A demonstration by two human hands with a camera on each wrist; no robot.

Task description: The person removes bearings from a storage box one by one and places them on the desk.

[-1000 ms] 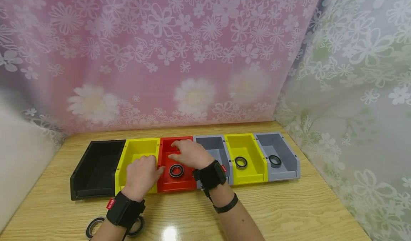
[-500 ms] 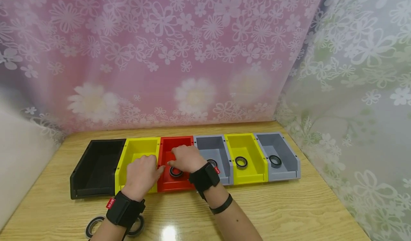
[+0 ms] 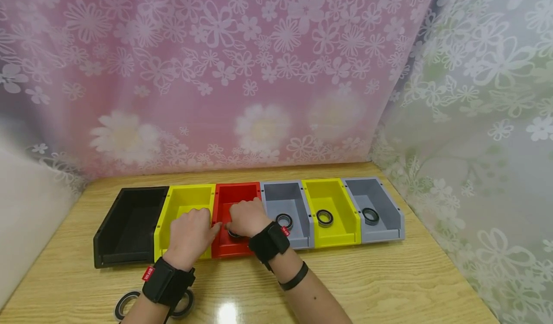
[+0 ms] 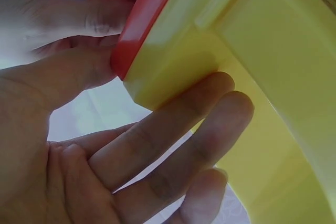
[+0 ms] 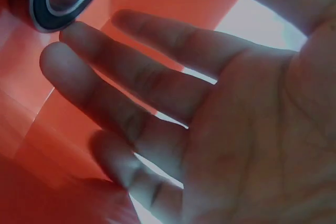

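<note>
My left hand (image 3: pixel 188 237) grips the adjoining walls of a yellow bin (image 4: pixel 283 40) and a red bin (image 4: pixel 149 19). Its thumb lies on the red side, and the fingers are against the yellow one. Inside the red bin my right hand (image 3: pixel 248 217) reaches down over a ball bearing (image 5: pixel 50 22). In the right wrist view its fingers are spread and slightly bent, with the tips close to the bearing's edge. Whether they touch it I cannot tell. From the head view the right hand hides most of that bearing.
A black bin (image 3: pixel 131 223) stands at the row's left end. To the right, a grey bin (image 3: pixel 298 240), another yellow bin (image 3: pixel 341 237) and a second grey bin (image 3: pixel 384 235) each hold one bearing. Two more bearings lie on the wooden table (image 3: pixel 367 285) near my left forearm.
My right hand has moved down and left over the bearing in the red bin, uncovering the bearing in the grey bin beside it. The left hand has stayed in place.
</note>
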